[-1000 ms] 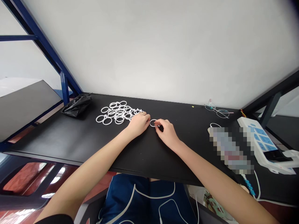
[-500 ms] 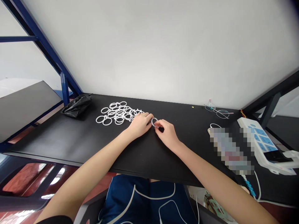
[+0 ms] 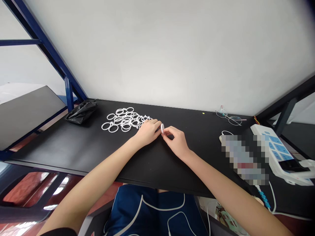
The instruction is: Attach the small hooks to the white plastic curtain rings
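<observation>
My left hand (image 3: 147, 130) and my right hand (image 3: 176, 141) meet over the black table (image 3: 73, 147), fingertips pinched together on one small white ring (image 3: 162, 128), which now stands almost edge-on between them. Just left of my left hand lies a pile of several white rings (image 3: 123, 118), flat on the table top. Part of the pile is hidden behind my left fingers.
A crumpled black bag (image 3: 81, 110) sits at the table's far left. Eyeglasses (image 3: 230, 117) lie at the back right. A white and blue power strip (image 3: 278, 149) and a blurred-out object (image 3: 243, 159) occupy the right side, with a white cable (image 3: 272, 196) trailing off the edge.
The ring lay nearly flat between my fingertips a second ago; both hands have closed in and turned it upright, edge-on to the camera. The pile has not moved.
</observation>
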### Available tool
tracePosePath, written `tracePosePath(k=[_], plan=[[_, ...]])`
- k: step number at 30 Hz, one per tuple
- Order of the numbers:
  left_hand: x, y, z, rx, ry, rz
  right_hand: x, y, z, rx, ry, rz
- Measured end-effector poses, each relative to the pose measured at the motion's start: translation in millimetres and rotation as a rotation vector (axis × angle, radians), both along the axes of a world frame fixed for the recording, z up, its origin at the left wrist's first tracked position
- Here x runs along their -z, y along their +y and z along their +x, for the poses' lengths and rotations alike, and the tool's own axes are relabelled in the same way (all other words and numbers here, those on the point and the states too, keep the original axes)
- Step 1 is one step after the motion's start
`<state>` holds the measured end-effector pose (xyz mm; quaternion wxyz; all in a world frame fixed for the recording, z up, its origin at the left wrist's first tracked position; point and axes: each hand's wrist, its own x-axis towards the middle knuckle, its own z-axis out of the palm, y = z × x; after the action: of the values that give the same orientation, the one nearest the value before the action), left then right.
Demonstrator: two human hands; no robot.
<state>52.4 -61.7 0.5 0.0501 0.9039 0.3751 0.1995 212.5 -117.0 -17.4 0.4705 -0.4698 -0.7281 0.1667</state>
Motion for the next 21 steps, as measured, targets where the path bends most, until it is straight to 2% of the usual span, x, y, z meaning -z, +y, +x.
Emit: tracePosePath(k=[7,12,21], plan=[[1.6,0.9,-0.3,0.039,-0.032,-0.007,-2.0,-1.4,-1.3,0.008,0.042,0.014],[5.4,1.1,-1.3,0.122,-0.104,0.015,-2.8,-1.6,-1.2,0.015,0.050,0.011],[3.6,2.3,-1.2,0.215,-0.022,0.067,-4.3,-3.0,-1.4,-0.047,-0.025,0.009]])
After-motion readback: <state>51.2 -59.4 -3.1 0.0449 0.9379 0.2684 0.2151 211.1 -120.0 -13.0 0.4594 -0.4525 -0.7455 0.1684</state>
